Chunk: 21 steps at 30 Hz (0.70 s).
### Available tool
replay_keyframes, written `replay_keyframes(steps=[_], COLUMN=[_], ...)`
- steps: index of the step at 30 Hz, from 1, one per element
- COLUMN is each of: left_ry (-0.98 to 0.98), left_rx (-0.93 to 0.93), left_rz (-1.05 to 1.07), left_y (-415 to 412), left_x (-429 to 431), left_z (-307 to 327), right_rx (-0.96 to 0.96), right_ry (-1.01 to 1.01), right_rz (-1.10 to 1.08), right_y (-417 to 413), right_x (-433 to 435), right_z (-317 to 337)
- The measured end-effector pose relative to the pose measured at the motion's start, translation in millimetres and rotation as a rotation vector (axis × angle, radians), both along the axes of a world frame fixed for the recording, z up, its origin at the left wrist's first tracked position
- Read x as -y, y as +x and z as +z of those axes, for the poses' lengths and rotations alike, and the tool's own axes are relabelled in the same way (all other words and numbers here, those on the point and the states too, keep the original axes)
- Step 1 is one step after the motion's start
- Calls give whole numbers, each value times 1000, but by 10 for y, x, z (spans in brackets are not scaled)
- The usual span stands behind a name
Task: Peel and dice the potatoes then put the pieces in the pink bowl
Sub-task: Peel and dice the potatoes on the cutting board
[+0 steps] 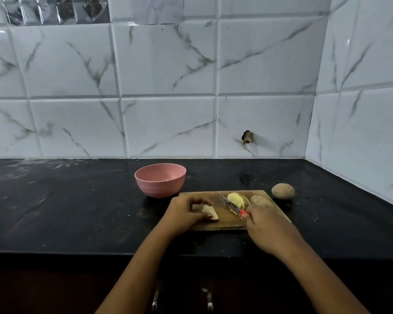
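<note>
A pale potato piece (pixel 210 211) with a bit of brown skin at its near edge lies on the near left part of the wooden cutting board (pixel 222 220). The left hand (pixel 184 213) is over it, fingers curled round it, holding it down on the board. Farther back on the board lies a yellow peeled potato piece (pixel 235 198). Just right of it is a brown potato (pixel 260 200) with its skin on. One more whole potato (pixel 283 190) sits on the black counter (pixel 77 200), just past the board's far right corner. The pink bowl (pixel 160 183) stands on the counter just beside the board's far left corner. The right hand (pixel 268 225) is at the right side of the board, fingers wrapped tight round the red handle of a knife (pixel 230 205). The blade points away and to the left, crossing in front of the yellow piece. Both arms are bare and reach in from below
</note>
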State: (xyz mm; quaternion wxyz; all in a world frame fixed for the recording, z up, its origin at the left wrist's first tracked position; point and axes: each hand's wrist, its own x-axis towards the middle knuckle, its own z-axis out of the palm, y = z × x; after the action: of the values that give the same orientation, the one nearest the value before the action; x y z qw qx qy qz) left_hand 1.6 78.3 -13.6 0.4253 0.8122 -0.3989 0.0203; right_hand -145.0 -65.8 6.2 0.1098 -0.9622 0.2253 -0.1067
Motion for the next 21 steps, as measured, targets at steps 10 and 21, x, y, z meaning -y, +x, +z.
replay_keyframes(steps=[10, 21], left_ry=[39, 81], left_rx=[10, 13], left_rz=[195, 166], left_y=[-34, -39], left_x=[160, 173], left_z=[-91, -111], right_rx=[-83, -157], right_ry=[-81, -190], right_rz=[52, 96], right_y=[-24, 128], right_x=[-420, -339], right_z=[36, 90])
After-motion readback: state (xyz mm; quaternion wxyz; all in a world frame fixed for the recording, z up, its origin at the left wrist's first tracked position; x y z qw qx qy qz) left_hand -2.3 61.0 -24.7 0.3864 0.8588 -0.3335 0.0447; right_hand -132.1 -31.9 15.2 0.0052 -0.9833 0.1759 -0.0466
